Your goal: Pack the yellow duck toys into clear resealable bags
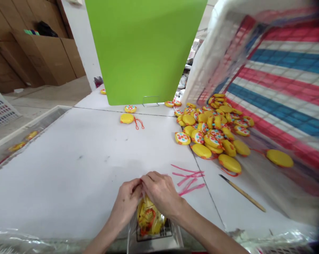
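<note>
Gripping the neck of a clear bag (154, 233) of yellow toys (148, 215), the left hand (126, 204) and right hand (161, 192) are pinching it closed, probably best bunched tightly, pink ties (188, 178) just beside.

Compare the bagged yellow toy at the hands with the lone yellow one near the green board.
The bagged toy sits in clear plastic; the lone toy lies bare on the table. The left hand and right hand pinch the bagged toy's wrap; nothing touches the lone toy. Both are yellow with orange cord.
</note>
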Tool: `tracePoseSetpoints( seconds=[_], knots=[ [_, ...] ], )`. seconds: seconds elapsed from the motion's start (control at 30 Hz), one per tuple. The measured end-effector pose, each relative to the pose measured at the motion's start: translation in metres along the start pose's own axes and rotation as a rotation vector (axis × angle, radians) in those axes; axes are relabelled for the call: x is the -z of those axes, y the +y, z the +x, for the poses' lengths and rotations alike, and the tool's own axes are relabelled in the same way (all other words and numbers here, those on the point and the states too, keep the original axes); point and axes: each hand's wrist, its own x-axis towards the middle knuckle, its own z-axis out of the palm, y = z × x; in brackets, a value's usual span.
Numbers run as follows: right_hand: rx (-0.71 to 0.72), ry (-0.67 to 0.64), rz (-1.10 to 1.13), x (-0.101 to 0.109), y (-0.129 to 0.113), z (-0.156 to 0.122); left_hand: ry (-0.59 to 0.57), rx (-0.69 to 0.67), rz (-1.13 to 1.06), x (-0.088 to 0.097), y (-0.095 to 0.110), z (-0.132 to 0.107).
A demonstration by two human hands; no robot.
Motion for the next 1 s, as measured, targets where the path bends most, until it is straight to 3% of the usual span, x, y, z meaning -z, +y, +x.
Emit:
tracePoseSetpoints(
  seconds=[0.1,0.23,0.4,0.5,0.57,0.7,0.87,0.93,1.0],
  knots=[
    [-0.01,0.023,0.044,-0.001,0.001,0.004,0.066,-0.06,0.177,-0.003,0.001,-0.001],
    [-0.193,0.126,0.319,-0.002,0.022,0.0,0.02,-0.074,0.189,-0.001,0.004,-0.004],
    [-0.547,0.234,0.56,-0.002,0.101,-0.045,0.046,-0.015,-0.039,0.006,-0.007,-0.003],
    [-0.805,0.417,0.591,-0.004,0.153,-0.087,0.052,0.022,-0.176,0.007,-0.017,-0.002],
    [-0.904,0.482,0.59,-0.003,0.173,-0.113,0.053,0.024,-0.222,0.006,-0.02,-0.002],
    [-0.975,0.435,0.432,0.003,0.171,-0.148,0.014,0.069,-0.284,0.006,-0.02,-0.002],
    [-0.828,-0.037,0.271,0.019,0.148,-0.163,-0.044,0.121,-0.279,0.01,-0.017,0.002],
    [-0.769,-0.033,0.224,0.031,0.145,-0.165,-0.054,0.117,-0.275,0.011,-0.015,0.002],
    [-0.761,0.087,0.136,0.042,0.141,-0.162,-0.055,0.119,-0.265,0.01,-0.015,0.002]
  ],
)
